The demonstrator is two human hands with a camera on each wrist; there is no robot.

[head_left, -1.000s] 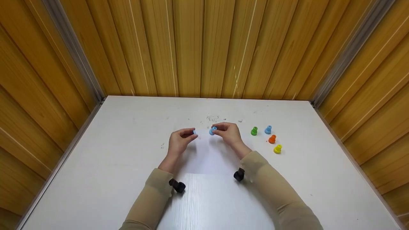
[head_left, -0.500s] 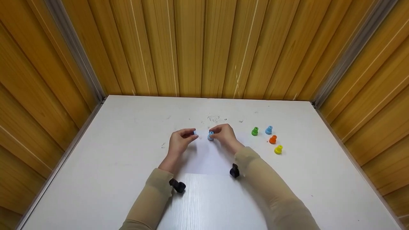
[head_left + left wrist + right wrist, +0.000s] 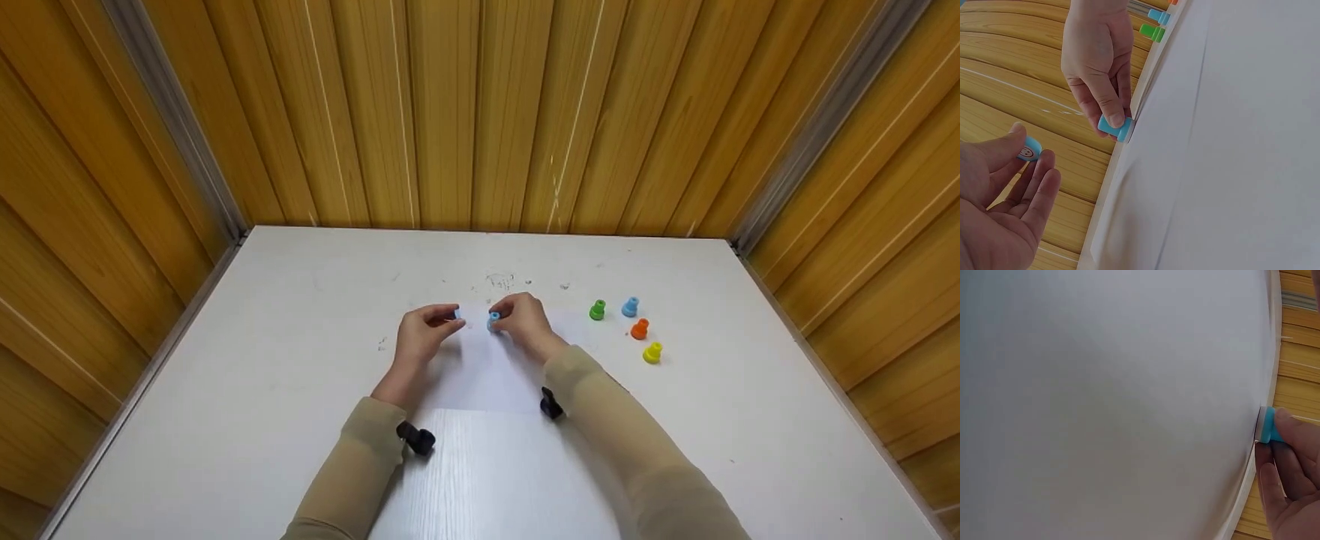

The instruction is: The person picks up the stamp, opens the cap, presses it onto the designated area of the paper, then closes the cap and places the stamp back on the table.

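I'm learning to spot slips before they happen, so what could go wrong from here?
The blue stamp in the right hand seems to stand on the white paper; a sideways shift might smear any mark. The left hand appears raised rather than holding the white paper down, so it could slide. That hand pinches the small blue cap at the fingertips, so it might drop.
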